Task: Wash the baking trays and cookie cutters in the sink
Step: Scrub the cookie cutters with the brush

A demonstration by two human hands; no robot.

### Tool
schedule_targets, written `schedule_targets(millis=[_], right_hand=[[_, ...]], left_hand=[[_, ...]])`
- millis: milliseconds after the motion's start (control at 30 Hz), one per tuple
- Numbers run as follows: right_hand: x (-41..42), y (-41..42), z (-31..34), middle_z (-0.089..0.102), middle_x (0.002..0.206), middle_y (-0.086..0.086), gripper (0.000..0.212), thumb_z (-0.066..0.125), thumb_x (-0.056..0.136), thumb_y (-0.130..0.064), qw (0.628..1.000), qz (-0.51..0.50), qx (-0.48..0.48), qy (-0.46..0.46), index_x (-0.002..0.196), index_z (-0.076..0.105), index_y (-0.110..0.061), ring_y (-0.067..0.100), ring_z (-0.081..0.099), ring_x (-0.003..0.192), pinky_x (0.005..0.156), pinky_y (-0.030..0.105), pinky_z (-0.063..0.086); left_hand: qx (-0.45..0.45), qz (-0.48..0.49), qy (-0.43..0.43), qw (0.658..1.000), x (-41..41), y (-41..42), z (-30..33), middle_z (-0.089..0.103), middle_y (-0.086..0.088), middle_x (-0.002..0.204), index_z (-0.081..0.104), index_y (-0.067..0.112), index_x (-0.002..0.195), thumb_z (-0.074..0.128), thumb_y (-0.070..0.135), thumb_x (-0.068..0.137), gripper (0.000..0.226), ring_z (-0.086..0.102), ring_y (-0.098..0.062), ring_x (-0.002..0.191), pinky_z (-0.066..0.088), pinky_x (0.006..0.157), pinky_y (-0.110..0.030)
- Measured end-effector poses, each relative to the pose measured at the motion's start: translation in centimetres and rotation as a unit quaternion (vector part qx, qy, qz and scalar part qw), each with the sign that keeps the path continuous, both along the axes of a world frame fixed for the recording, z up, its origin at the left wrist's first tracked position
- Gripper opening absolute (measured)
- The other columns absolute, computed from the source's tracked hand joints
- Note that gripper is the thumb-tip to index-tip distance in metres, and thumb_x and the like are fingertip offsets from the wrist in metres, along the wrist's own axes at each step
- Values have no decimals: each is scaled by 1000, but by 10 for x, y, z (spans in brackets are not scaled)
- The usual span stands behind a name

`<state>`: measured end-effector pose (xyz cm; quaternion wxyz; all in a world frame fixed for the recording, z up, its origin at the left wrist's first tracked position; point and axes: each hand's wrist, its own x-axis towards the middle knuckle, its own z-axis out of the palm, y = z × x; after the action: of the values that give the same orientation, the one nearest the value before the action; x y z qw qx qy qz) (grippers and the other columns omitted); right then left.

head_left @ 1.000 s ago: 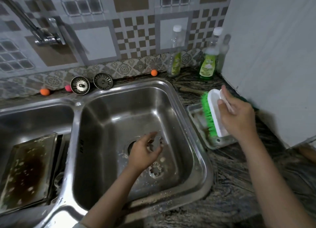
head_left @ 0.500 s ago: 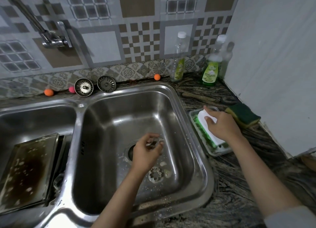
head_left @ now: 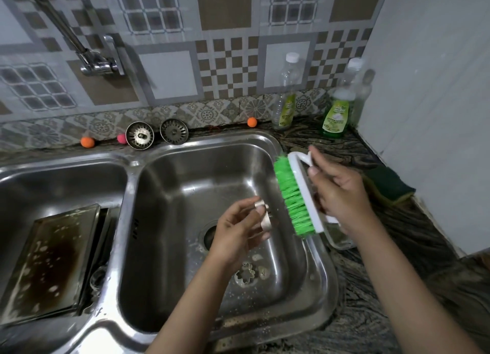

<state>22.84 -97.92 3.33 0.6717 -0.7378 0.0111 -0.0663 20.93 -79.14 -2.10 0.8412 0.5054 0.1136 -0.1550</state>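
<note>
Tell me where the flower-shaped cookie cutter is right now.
In the head view, the flower-shaped cookie cutter lies on the floor of the right sink basin, near its front, just below the left hand and the drain.

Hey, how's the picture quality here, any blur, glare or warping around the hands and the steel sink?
Head view: wide-angle warping bends the wall tiles and the steel sink rim; soft glare on its back wall; the metal cookie cutter in the left hand is motion-blurred; the green-bristled scrubbing brush in the right hand looks sharper.

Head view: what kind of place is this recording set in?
Most likely a home kitchen: a double steel sink set in a stone counter, a patterned tile backsplash, and dish soap bottles by the wall.
</note>
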Motion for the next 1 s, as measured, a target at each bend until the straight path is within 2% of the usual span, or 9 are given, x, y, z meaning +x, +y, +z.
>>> schedule_targets(millis=[100, 200, 400, 467, 533, 667, 767, 900, 1000], right_hand=[[-8, 32, -5, 62, 118, -23, 38, 59, 91, -22, 997, 51, -43, -44, 120, 54, -46, 1, 64, 86, 72, 27, 55], [-13, 44, -13, 56, 127, -14, 41, 58, 92, -15, 993, 83, -61, -51, 126, 49, -36, -6, 59, 105, 87, 16, 49], [-10, 38, -4, 65, 111, -15, 40, 58, 92, -15, 992, 100, -68, -24, 129, 52, -28, -8, 62, 72, 59, 14, 50], [0, 40, 3, 61, 116, -26, 39, 58, 92, -19, 995, 65, -66, -47, 126, 51, -38, -3, 64, 90, 71, 23, 53], [3, 51, 2, 57, 127, -19, 40, 58, 93, -18, 995, 68, -54, -54, 127, 49, -35, 5, 62, 105, 84, 24, 52], [-11, 66, -14, 52, 128, -16, 41, 57, 93, -14, 993, 83, -50, -62, 126, 47, -36, -11, 56, 107, 88, 10, 45], [-17, 57, -24, 51, 128, -18, 41, 58, 92, -10, 990, 130, -52, -29, 123, 50, -35, -12, 50, 115, 93, 8, 41], [-8, 48, -16, 55, 126, -12, 40, 57, 92, -12, 994, 94, -43, -24, 125, 48, -33, -18, 56, 93, 77, 6, 44], [4, 55, -12, 52, 128, -16, 40, 57, 93, -14, 997, 61, -35, -44, 129, 46, -30, -13, 54, 108, 87, 9, 44]], left_hand=[[-61, 13, 0, 998, 1, 0, 12, 70, -7, 80, 65, 10, 98, 63, 12, 76, 23, 65, -14, 56, 53, 46, -22], [-74, 45, -8, 996, 4, 13, 19, 69, -3, 65, 63, 9, 96, 56, 7, 85, 13, 62, -10, 48, 51, 42, -20], [-80, 56, -20, 995, 12, 37, 24, 68, -7, 84, 62, 11, 104, 63, 13, 75, 29, 68, -16, 61, 56, 48, -23], [-50, 45, -31, 997, 10, 28, 24, 70, -8, 86, 63, 10, 101, 64, 13, 72, 30, 68, -17, 61, 57, 51, -26], [-48, 59, -35, 996, 9, 20, 25, 67, -9, 79, 63, 7, 100, 64, 12, 72, 29, 63, -17, 58, 58, 51, -29], [-41, 104, -12, 994, 12, 24, 21, 59, -12, 81, 62, 2, 109, 63, 6, 80, 29, 52, -23, 67, 56, 51, -30], [-71, 121, 20, 990, 10, 34, 18, 67, -8, 77, 61, 7, 107, 57, 4, 89, 18, 63, -15, 57, 53, 46, -23], [-51, 84, 4, 995, 11, 40, 16, 69, -9, 87, 62, 11, 104, 59, 7, 86, 19, 68, -19, 61, 56, 51, -26], [-26, 55, -9, 998, 9, 27, 15, 69, -11, 88, 63, 7, 105, 58, 5, 87, 19, 68, -20, 63, 59, 57, -31]])
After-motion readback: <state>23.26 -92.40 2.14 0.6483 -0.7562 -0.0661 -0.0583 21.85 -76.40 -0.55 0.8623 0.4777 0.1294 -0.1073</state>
